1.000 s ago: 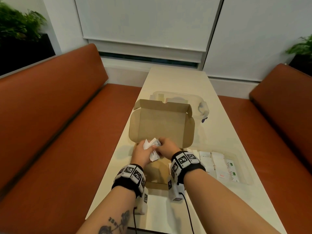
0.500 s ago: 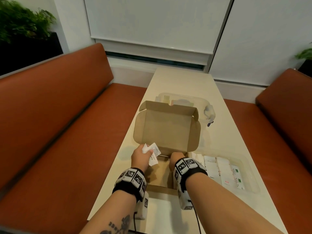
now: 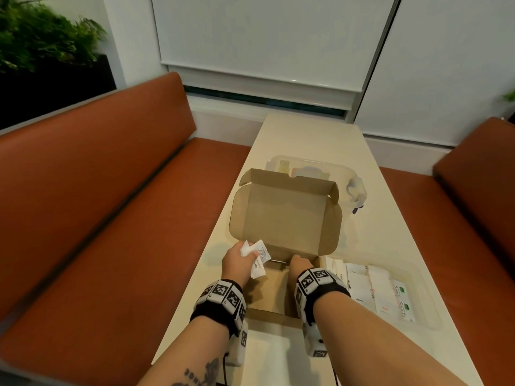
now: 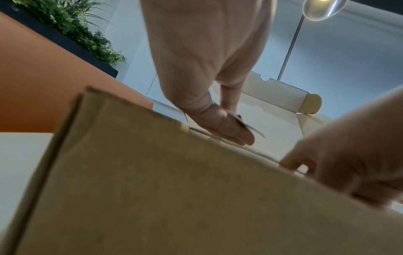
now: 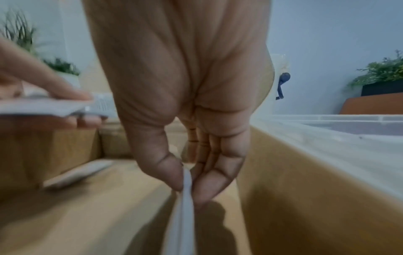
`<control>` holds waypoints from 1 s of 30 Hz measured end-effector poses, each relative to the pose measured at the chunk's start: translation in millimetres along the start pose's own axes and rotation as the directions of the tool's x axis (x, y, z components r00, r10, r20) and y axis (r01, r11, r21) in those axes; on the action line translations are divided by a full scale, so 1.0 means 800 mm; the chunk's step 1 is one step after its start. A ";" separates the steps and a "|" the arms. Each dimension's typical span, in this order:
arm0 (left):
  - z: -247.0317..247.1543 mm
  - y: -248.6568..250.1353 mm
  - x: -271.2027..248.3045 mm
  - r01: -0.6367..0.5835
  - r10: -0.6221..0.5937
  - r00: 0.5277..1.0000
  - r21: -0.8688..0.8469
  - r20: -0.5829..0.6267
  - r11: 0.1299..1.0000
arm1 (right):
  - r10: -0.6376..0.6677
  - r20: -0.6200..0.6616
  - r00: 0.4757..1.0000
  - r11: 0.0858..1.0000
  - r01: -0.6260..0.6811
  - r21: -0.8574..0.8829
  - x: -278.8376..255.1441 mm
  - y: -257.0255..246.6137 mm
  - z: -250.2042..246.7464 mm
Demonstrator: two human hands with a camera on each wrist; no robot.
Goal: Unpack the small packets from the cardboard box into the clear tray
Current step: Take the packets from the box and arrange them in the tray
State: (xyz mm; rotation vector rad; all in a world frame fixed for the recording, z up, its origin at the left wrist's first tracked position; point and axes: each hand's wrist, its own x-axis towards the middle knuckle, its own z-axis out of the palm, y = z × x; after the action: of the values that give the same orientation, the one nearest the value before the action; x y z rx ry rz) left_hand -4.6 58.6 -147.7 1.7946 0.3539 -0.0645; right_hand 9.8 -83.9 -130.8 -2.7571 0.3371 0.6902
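Packets (image 3: 257,257) fan from the left hand (image 3: 237,263), which grips a small white bunch above the left wall of the cardboard box (image 3: 284,227). A second ago both hands met over that bunch; now the right hand (image 3: 299,264) has dropped inside the box and pinches another white packet (image 5: 186,207) off its floor, one more lying nearby. Along the desk's right edge, the clear tray (image 3: 429,310) holds rows already unpacked, so the box looks nearly emptied.
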 end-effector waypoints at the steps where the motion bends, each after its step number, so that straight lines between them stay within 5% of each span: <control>1: 0.000 0.001 0.000 -0.002 0.002 1.000 0.009 -0.001 1.000 | -0.021 0.004 1.000 1.000 0.021 0.007 -0.003 -0.003 -0.005; 9: 0.006 0.011 -0.004 0.033 -0.035 0.998 0.041 0.054 0.999 | -0.189 -0.003 0.982 0.860 0.167 0.482 -0.016 -0.041 -0.044; 16: 0.006 0.033 -0.015 0.239 -0.182 0.959 -0.276 0.217 0.931 | -0.194 -0.097 0.976 0.820 0.216 0.530 -0.011 -0.046 -0.046; 21: 0.005 0.024 -0.013 0.121 -0.105 0.984 -0.110 0.147 0.986 | -0.167 -0.114 0.979 0.834 0.202 0.513 0.001 -0.038 -0.037; 25: 0.003 0.020 -0.008 0.069 -0.068 0.997 -0.041 0.035 0.997 | -0.198 -0.082 0.977 0.967 0.209 0.149 0.004 -0.035 -0.030; 30: 0.001 0.023 -0.003 0.039 -0.040 0.998 0.013 0.042 0.999 | -0.204 0.014 0.979 0.965 0.203 -0.165 0.003 -0.032 -0.013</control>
State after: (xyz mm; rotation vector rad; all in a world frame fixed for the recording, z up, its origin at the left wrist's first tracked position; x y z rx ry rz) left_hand -1.7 53.9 -130.3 1.7956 0.3596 -0.1324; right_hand 23.4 -64.0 -117.4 -2.8942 -0.0059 0.6886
